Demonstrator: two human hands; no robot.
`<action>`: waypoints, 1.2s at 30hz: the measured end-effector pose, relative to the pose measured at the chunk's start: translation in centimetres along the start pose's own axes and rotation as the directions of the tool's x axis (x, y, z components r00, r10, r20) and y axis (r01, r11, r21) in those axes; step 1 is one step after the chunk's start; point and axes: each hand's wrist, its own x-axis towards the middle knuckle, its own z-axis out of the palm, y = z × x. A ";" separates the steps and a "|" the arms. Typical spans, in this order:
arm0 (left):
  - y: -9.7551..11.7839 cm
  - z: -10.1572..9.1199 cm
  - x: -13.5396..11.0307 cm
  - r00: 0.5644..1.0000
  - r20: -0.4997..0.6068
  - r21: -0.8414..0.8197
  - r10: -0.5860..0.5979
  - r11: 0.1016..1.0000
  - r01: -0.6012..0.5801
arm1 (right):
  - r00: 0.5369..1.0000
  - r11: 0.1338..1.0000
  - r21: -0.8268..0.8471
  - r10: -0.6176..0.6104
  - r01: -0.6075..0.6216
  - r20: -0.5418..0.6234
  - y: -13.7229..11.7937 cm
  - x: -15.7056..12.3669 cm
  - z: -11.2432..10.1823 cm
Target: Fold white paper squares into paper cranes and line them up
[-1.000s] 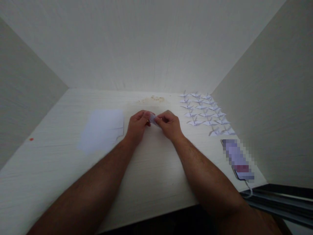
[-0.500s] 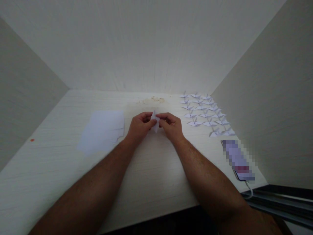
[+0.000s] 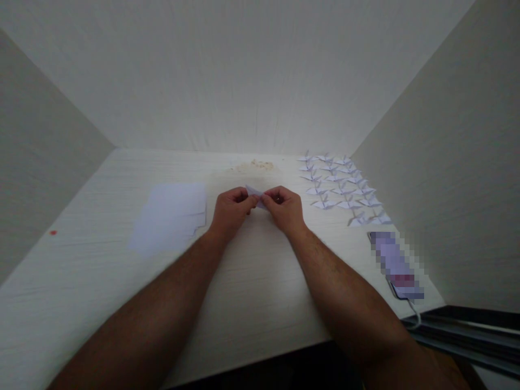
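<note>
A small folded piece of white paper is held between my two hands, above the middle of the table. My left hand pinches it from the left, thumb on the near side. From the right, my right hand grips it between thumb and curled fingers. The paper slants, its pointed end toward the upper left; part of it is hidden behind my fingertips. Both thumb tips are close together on it.
Several folded paper cranes stand in rows at the back right. Nearer lies a phone with a white cable. White paper sheets are stacked at the left. A red spot marks the far left; walls enclose the white table.
The folded paper has turned from upright to slanting, its tip now pointing up and left. My right thumb has moved left, close to the left thumb. The things around have stayed put.
</note>
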 end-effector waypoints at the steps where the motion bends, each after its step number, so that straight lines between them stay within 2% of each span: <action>1: 0.0 0.0 0.0 1.000 -0.004 0.012 -0.001 1.000 0.001 | 1.000 1.000 0.003 -0.004 0.004 0.003 0.0 0.0 0.0; 6: 0.1 0.0 -0.1 0.999 0.027 -0.016 -0.036 0.999 0.036 | 0.999 0.999 -0.004 -0.049 0.049 0.005 0.3 -0.1 0.1; 11: 0.5 0.1 -0.3 0.998 0.026 -0.019 -0.061 0.998 0.061 | 0.988 0.987 -0.048 -0.154 0.154 0.008 0.5 -0.3 0.2; 17: 0.8 0.1 -0.2 0.998 -0.021 0.037 -0.064 0.997 0.065 | 0.946 0.937 -0.129 -0.322 0.325 0.047 0.8 -0.5 0.2; 22: 0.4 0.0 -0.1 0.998 -0.016 -0.003 -0.067 0.998 0.067 | 0.902 0.893 -0.125 -0.428 0.433 0.061 0.8 -0.5 0.1; 32: -0.2 0.0 0.1 0.998 0.021 -0.149 -0.061 0.987 0.063 | 0.904 0.902 -0.068 -0.423 0.427 0.069 0.6 -0.5 0.0; 36: 0.1 0.0 0.0 0.998 0.001 -0.105 -0.069 0.992 0.069 | 0.946 0.947 -0.027 -0.319 0.321 0.064 0.4 -0.6 0.1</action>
